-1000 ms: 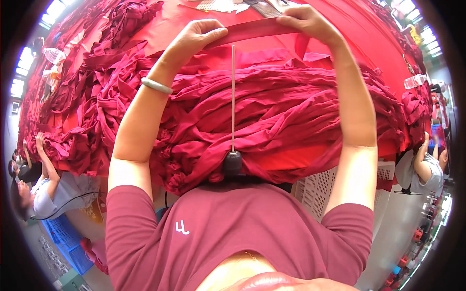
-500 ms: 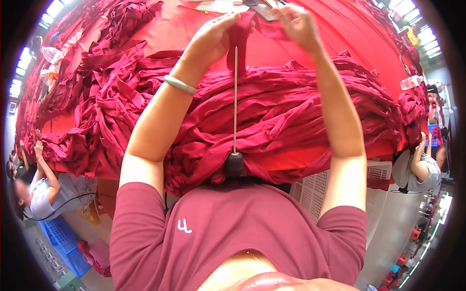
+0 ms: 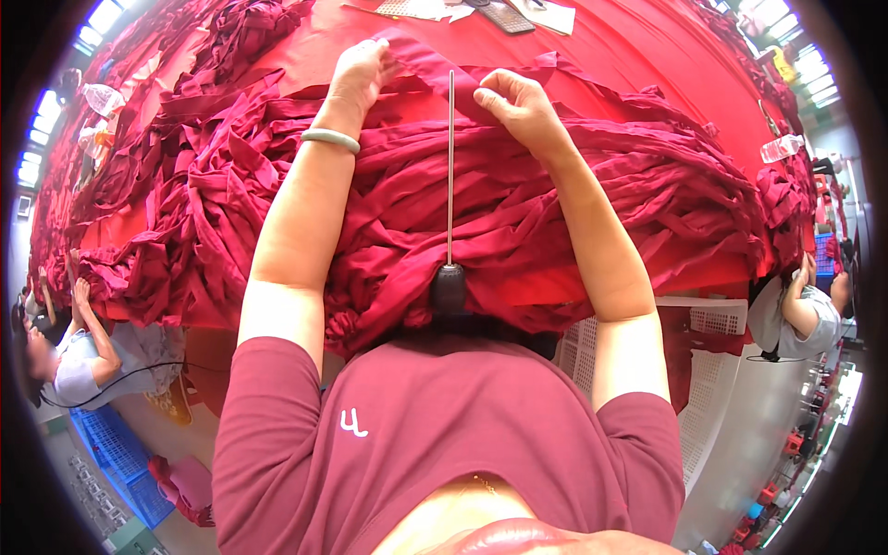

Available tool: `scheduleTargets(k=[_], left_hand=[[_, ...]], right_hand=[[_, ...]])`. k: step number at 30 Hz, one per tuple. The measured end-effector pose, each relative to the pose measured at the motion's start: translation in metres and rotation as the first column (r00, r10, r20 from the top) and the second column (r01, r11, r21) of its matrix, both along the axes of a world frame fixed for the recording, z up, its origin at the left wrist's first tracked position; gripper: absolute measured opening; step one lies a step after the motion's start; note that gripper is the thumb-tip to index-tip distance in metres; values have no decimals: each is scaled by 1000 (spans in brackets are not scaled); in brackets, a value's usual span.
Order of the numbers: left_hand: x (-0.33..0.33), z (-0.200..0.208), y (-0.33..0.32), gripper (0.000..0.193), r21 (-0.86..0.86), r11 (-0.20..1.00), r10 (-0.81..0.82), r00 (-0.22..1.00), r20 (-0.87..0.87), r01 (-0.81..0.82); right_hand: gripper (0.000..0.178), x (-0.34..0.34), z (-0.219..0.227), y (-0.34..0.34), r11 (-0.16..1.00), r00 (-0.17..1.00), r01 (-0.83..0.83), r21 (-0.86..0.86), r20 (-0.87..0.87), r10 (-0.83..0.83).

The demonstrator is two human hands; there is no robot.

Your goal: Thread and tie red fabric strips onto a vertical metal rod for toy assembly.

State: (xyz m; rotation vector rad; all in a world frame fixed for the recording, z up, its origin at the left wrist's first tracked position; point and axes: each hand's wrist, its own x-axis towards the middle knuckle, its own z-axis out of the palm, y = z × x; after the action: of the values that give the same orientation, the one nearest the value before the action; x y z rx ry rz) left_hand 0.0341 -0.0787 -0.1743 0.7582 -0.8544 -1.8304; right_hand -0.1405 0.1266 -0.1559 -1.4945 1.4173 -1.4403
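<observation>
A maroon fabric strip (image 3: pixel 421 63) is stretched between my two hands above the far part of the heap. My left hand (image 3: pixel 363 76), below which a pale bangle (image 3: pixel 331 140) circles the wrist, is closed on the strip's left end. My right hand (image 3: pixel 524 109) pinches its other part between thumb and fingers. Between my forearms a thin metal rod (image 3: pixel 450 176) rises from a black knob-like base (image 3: pixel 450 289) near my chest. Its tip overlaps the strip in view; whether they touch I cannot tell. Long maroon strips (image 3: pixel 425 199) lie heaped beneath my arms.
The table bears a red cover (image 3: pixel 647 69). Far off lie a dark keypad device (image 3: pixel 505 17) and papers (image 3: pixel 552 16). A clear bottle (image 3: pixel 782 148) stands right. Seated people are at left (image 3: pixel 83 365) and right (image 3: pixel 805 319). White perforated baskets (image 3: pixel 708 370) are below right, a blue crate (image 3: pixel 120 462) below left.
My left hand has moved left and slightly down, and my right hand down and inward. The strip, earlier hanging partly beside the rod, is now drawn out between both hands.
</observation>
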Motion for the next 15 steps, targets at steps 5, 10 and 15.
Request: scheduleTargets(k=[5,10,15], left_hand=[[3,39,70,21,-857,363,658,551,513,365],[-3,28,101,16,-653,635,-50,866,498,412],[12,14,121,16,-435,847,-75,880,470,305]], right_hand=[[10,8,11,-9,999,940,45,22,336,-50],[11,17,7,-17,1000,888,12,18,459,-18],[11,27,-5,-15,999,489,-32,-36,871,48]])
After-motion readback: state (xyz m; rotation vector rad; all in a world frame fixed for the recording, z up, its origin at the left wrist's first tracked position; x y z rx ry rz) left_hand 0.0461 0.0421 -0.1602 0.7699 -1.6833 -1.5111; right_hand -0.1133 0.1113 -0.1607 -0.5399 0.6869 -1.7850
